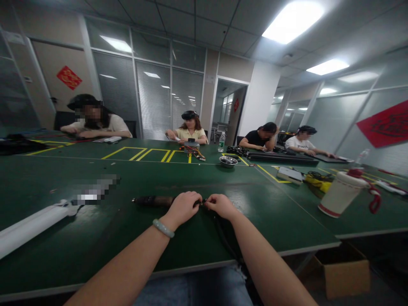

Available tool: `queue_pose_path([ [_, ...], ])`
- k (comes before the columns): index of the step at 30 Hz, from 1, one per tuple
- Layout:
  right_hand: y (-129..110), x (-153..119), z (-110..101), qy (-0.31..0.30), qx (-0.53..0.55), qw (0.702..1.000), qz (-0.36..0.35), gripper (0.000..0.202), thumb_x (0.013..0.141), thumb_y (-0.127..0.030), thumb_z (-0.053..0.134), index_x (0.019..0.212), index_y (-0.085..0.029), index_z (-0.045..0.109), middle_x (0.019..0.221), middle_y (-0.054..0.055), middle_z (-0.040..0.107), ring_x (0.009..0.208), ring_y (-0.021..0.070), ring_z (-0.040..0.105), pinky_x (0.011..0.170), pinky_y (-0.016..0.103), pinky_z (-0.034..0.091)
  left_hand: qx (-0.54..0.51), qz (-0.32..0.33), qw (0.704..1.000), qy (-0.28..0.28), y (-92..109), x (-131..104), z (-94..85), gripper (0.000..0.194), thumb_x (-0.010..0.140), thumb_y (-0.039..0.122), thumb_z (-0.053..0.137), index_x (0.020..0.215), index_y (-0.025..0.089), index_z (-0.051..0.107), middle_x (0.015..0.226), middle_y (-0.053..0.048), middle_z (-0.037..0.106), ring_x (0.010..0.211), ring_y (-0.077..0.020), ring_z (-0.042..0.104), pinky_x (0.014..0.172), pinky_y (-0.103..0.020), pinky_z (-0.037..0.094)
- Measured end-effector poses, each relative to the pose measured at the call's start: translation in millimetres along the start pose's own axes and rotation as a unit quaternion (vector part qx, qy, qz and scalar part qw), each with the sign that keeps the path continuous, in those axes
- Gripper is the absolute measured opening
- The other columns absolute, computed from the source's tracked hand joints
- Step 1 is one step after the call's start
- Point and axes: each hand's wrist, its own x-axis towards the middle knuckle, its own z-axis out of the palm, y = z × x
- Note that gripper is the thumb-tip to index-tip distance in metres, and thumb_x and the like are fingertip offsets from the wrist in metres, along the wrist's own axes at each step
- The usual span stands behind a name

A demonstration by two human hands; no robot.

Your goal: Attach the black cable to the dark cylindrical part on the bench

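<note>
A dark, slim electric screwdriver (154,200) lies on the green table in front of me, its narrow tip pointing left. My left hand (185,207) is closed around its right end and hides that part. Close beside it, my right hand (222,205) pinches the end of a black cable (224,236) with thumb and fingers. This cable end sits right at the screwdriver's rear. Whether the two are joined cannot be made out. From my right hand the cable runs down over the table's front edge.
A white arm-like stand (38,227) reaches in from the left. Ahead stands a metal bowl (228,161) of small parts, near a water bottle (221,143). To the right are a white cup (341,195) and a grey box (289,175). Several people sit across the green table (127,250).
</note>
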Motion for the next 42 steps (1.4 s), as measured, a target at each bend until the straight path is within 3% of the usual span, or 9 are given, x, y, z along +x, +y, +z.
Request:
queue_pose_path([
  [12,2.5,2.6,3.2,0.022,-0.017,0.999,-0.019,0.019,0.081,-0.034,0.062,0.080,-0.017,0.067,0.072,0.002,0.069,0.065,0.0138,0.061,0.058,0.022,0.041,-0.006,-0.015,1.000,-0.003,1.1,-0.4,-2.0,0.012,0.087,0.026,0.056,0.096,0.022,0.063,0.098,-0.003,0.065,0.092,-0.0187,0.059,0.082,-0.032,0.043],
  [25,-1.0,2.5,3.6,0.019,-0.049,0.998,-0.017,0.019,0.082,-0.034,0.060,0.081,-0.017,0.068,0.071,0.001,0.068,0.063,0.0131,0.060,0.057,0.022,0.039,-0.004,-0.007,1.000,0.001,-1.1,-0.4,-0.2,0.013,0.085,0.019,0.057,0.095,0.023,0.063,0.098,-0.001,0.065,0.093,-0.0182,0.058,0.083,-0.032,0.043],
  [33,-0.3,1.3,4.5,0.009,-0.050,0.999,-0.018,0.020,0.079,-0.037,0.065,0.082,-0.018,0.067,0.073,0.001,0.068,0.064,0.0127,0.059,0.056,0.021,0.039,0.007,-0.028,0.999,-0.014,4.2,-0.3,-4.0,0.012,0.087,0.026,0.058,0.098,0.022,0.061,0.100,-0.003,0.064,0.093,-0.0185,0.058,0.083,-0.032,0.043],
  [42,-3.0,-1.3,3.1,0.020,-0.070,0.997,-0.027,0.016,0.079,-0.035,0.066,0.081,-0.019,0.069,0.073,0.000,0.067,0.064,0.0129,0.058,0.056,0.021,0.038,0.024,0.006,1.000,-0.002,6.3,1.1,-5.5,0.006,0.086,0.019,0.057,0.091,0.020,0.061,0.094,-0.003,0.063,0.090,-0.0186,0.057,0.083,-0.032,0.042],
])
